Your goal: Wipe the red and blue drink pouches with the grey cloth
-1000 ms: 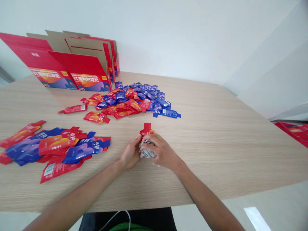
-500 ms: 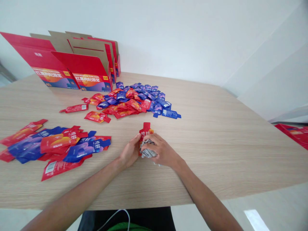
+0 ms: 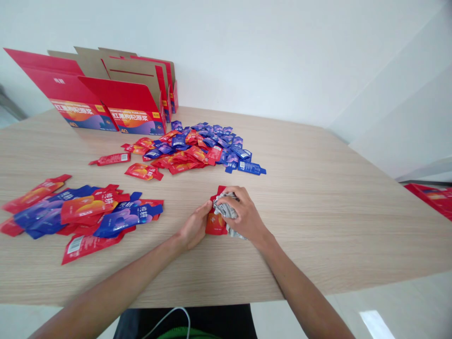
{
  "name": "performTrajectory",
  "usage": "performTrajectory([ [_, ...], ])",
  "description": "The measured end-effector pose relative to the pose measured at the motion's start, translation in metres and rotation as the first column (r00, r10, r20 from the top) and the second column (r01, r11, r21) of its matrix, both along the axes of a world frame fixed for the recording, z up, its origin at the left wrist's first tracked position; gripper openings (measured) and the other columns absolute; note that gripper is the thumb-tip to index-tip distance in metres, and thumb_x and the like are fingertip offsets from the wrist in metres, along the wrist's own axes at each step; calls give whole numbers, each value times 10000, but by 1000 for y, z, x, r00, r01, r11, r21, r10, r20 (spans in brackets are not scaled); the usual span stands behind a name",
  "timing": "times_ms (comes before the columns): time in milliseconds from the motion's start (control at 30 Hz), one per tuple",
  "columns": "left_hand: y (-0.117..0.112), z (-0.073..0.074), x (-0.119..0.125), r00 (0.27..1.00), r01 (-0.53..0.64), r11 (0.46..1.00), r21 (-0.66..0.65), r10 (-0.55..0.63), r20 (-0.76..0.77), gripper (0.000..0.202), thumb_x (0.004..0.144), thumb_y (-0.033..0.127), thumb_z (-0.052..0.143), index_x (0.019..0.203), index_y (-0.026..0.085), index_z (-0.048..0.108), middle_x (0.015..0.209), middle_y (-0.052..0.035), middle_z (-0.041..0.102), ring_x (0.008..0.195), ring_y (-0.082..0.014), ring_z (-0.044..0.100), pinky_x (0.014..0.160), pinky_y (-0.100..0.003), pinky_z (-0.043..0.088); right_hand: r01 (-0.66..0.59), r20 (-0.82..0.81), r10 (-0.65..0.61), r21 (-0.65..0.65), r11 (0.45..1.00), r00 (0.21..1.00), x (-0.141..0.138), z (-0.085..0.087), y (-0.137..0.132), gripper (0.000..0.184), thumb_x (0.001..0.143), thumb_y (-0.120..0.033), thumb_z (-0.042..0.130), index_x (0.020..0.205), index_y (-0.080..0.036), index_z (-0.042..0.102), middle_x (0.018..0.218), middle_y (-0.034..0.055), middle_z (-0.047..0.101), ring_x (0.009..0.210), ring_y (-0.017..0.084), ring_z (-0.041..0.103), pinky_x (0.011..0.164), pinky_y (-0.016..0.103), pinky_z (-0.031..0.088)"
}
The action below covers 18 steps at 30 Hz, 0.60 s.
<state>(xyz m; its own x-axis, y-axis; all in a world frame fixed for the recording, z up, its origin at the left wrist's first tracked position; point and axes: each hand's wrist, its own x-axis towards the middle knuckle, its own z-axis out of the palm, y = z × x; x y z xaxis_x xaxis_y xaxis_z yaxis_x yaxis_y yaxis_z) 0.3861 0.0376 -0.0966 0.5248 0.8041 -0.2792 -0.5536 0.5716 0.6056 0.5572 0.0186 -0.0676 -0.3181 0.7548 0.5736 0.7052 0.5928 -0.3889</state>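
A red pouch (image 3: 215, 224) lies on the table in front of me, its upper part mostly covered. My left hand (image 3: 195, 226) grips the pouch's left edge between thumb and fingers. Closed around a crumpled grey-white cloth (image 3: 227, 207), my right hand (image 3: 243, 212) presses it onto the pouch's upper part. Part of the cloth hangs out below the right palm. To the left of my hands is a heap of red and blue pouches (image 3: 88, 209). A larger mixed pile of such pouches (image 3: 190, 148) lies farther back.
Open red cardboard boxes (image 3: 136, 101) stand at the back left against the white wall (image 3: 264, 56). One red pouch (image 3: 113, 159) lies apart, left of the far pile. Something red (image 3: 432, 200) shows at the far right, beyond the edge of the wooden table (image 3: 335, 202).
My right hand and the cloth have slid up the pouch and slightly right, covering its neck and baring its lower part. My left hand stays at the left edge.
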Motion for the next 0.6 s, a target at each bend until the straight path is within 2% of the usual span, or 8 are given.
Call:
performTrajectory([
  [100, 5, 2, -3, 997, -70, 997, 15, 70, -13, 166, 934, 291, 664, 891, 147, 733, 887, -69, 752, 816, -195, 688, 794, -286, 556, -198, 101, 201, -41, 979, 974, -3, 0, -1, 276, 790, -88, 741, 1020, -230, 688, 1164, 85, 609, 1076, 252, 577, 958, 405, 529],
  [200, 8, 6, -5, 996, -82, 996, 46, 83, -21, 199, 920, 333, 680, 911, 141, 732, 874, -68, 747, 764, -187, 674, 744, -282, 551, -266, 153, 270, -47, 963, 951, -8, -2, -2, 250, 800, -113, 761, 1012, -225, 689, 1162, 87, 616, 1076, 251, 584, 970, 406, 529],
  [267, 8, 7, -4, 996, -77, 993, 87, 80, -37, 241, 890, 377, 716, 936, 141, 728, 913, -75, 752, 831, -204, 686, 786, -295, 552, -218, 145, 220, -29, 975, 965, -9, -3, -2, 268, 799, -101, 753, 1024, -231, 689, 1166, 86, 615, 1069, 254, 583, 953, 408, 534],
  [367, 6, 5, -1, 991, -77, 982, 175, 95, -97, 329, 815, 447, 784, 948, 156, 712, 949, -69, 754, 912, -219, 688, 848, -307, 541, -62, 71, 61, 12, 998, 996, -5, -4, 0, 317, 788, -54, 717, 1046, -236, 691, 1176, 93, 603, 1070, 268, 576, 938, 426, 534],
  [467, 11, 7, -4, 962, -36, 951, 307, 117, -248, 447, 774, 566, 774, 966, 170, 695, 909, -54, 742, 858, -215, 676, 810, -305, 530, 84, -39, -82, 57, 995, 996, 2, -4, 2, 342, 797, -41, 682, 1066, -251, 692, 1190, 94, 578, 1093, 276, 568, 940, 439, 527],
  [533, 19, 15, -16, 883, 4, 892, 451, 208, -420, 484, 792, 635, 711, 937, 175, 676, 854, -41, 721, 780, -201, 643, 737, -292, 509, 147, -111, -137, 90, 985, 984, 6, -2, 3, 333, 807, -51, 670, 1065, -260, 688, 1188, 89, 568, 1099, 273, 564, 935, 436, 528],
  [600, 30, 31, -37, 723, 59, 791, 608, 386, -572, 475, 843, 658, 615, 869, 183, 636, 794, -26, 681, 717, -185, 588, 667, -279, 471, 194, -165, -173, 116, 974, 971, 7, 0, 3, 323, 803, -57, 667, 1054, -260, 683, 1177, 83, 566, 1093, 270, 561, 927, 431, 530],
])
